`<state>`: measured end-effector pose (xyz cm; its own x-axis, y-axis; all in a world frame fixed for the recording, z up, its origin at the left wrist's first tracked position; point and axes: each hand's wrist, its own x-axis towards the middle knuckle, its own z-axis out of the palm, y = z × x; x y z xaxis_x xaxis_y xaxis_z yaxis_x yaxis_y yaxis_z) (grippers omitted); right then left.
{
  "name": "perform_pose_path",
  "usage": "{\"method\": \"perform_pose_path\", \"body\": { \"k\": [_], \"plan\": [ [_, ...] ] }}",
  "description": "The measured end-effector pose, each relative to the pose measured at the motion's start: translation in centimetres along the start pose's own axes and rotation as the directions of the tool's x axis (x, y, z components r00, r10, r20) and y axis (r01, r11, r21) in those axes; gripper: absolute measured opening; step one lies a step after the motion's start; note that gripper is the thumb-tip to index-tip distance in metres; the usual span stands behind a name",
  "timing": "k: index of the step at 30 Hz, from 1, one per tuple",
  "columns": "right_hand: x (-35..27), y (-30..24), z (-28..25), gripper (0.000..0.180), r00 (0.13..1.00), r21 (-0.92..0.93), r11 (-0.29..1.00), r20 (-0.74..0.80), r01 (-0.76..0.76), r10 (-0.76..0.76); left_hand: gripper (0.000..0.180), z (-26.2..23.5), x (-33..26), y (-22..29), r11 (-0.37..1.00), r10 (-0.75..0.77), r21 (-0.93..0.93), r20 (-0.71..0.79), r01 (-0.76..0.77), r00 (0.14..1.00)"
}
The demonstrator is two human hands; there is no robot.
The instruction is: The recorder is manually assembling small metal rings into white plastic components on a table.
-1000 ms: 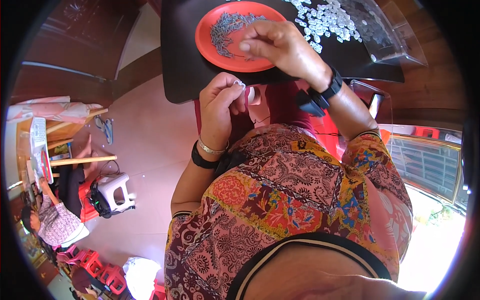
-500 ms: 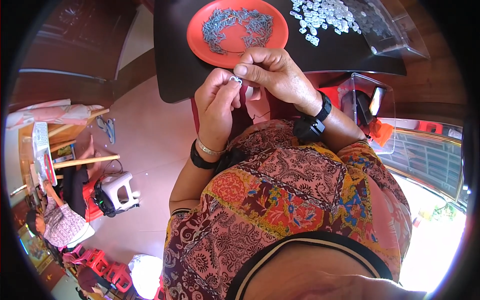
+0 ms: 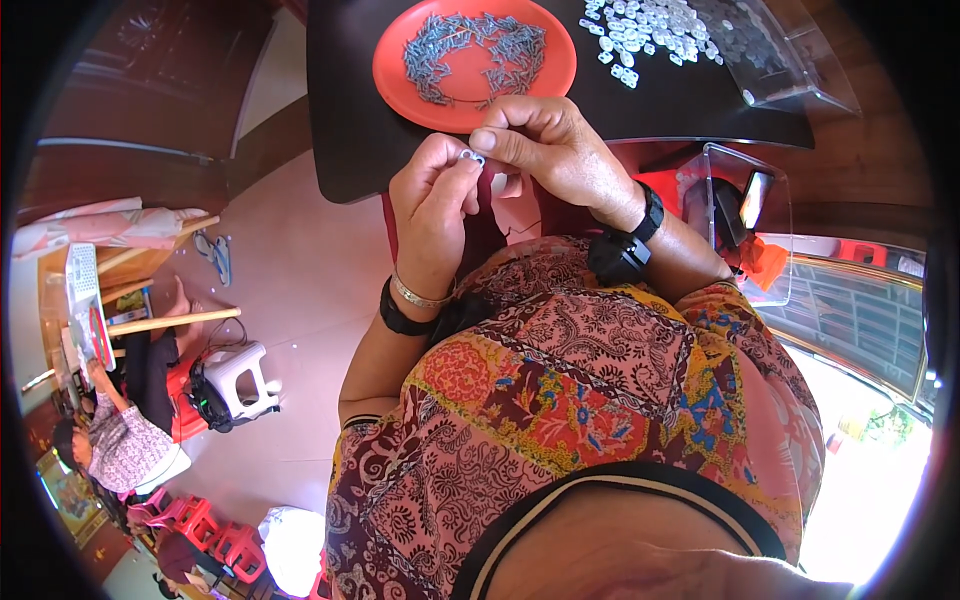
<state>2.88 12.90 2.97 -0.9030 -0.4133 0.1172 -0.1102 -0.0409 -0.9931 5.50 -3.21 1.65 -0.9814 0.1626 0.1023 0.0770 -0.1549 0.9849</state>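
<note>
My left hand [image 3: 437, 190] pinches a small white plastic piece with two holes [image 3: 473, 157] between thumb and forefinger. Right beside it, my right hand [image 3: 548, 148] has its thumb and forefinger pressed together; whatever may be between them is too small or hidden to make out. Both hands are raised just in front of the dark table's near edge. Past my fingertips lies a round red plate [image 3: 393, 75] bearing many thin grey screw-like pieces [image 3: 428, 62]. Farther right on the table is a loose spread of small whitish plastic pieces [image 3: 650, 30], similar to the one held.
The dark table [image 3: 350, 150] has a clear plastic box [image 3: 800, 95] at its right. Below that edge, another clear bin [image 3: 787, 215] holds a phone and an orange cloth. Off to the left, a seated person [image 3: 125, 440] is near a white stool [image 3: 240, 385] and several red stools.
Hardly anything differs. Both hands keep the same pinch around the white piece, and the view has shifted very slightly.
</note>
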Motion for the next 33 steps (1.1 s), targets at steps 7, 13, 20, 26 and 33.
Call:
{"method": "perform_pose_path", "body": {
  "k": [7, 13, 20, 26, 33],
  "plan": [
    [-0.1, 0.0, 0.3, 0.018, 1.000, 0.005, 1.000, -0.013, -0.020, 0.020, 0.013, -0.1, -0.1, 0.0, 1.000, -0.002, -0.002, 0.010, 0.002, 1.000],
    [-0.1, 0.5, 0.3, 0.021, 0.999, -0.066, 0.998, -0.036, 0.008, -0.011, 0.013, 0.0, -0.2, 0.3, 0.999, -0.026, 0.020, 0.015, 0.026, 1.000],
    [-0.2, 1.0, 0.3, 0.023, 0.994, -0.263, 0.961, -0.036, 0.090, -0.103, 0.012, 0.2, -0.3, 0.2, 0.998, -0.036, 0.059, 0.011, 0.036, 0.999],
    [-0.3, 1.0, -0.6, 0.025, 0.993, -0.368, 0.923, 0.080, 0.113, -0.090, 0.013, 0.3, -0.4, 0.1, 0.994, 0.012, 0.104, 0.090, -0.021, 0.996],
    [-0.5, 0.3, -0.8, 0.022, 0.996, -0.231, 0.969, 0.017, 0.085, -0.084, 0.013, 0.0, -0.1, -0.4, 0.998, -0.063, -0.018, 0.029, 0.063, 0.998]
  ]
}}
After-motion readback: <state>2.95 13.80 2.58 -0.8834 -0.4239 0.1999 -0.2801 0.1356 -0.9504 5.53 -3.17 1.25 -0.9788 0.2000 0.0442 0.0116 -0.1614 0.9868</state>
